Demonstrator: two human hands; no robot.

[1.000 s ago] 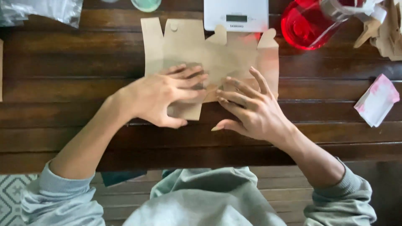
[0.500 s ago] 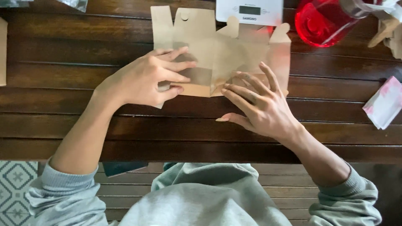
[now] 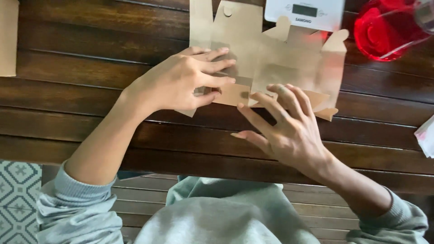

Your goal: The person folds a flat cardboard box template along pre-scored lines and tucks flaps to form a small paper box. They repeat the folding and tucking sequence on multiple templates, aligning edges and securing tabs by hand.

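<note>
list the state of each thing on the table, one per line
brown cardboard box blank: unassembled, lying flat, near flap folded up
left hand: pinching the blank's near flap
right hand: fingers spread, pressing the blank's near edge
white digital scale: display blank
red glass: partly out of frame

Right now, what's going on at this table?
A person is working a flat brown cardboard box blank that lies on a dark wooden table. The left hand grips and folds a flap at the blank's near edge, while the right hand rests its fingers on the edge beside it. A white kitchen scale sits just beyond the blank, and a red transparent container stands at the far right.
</note>
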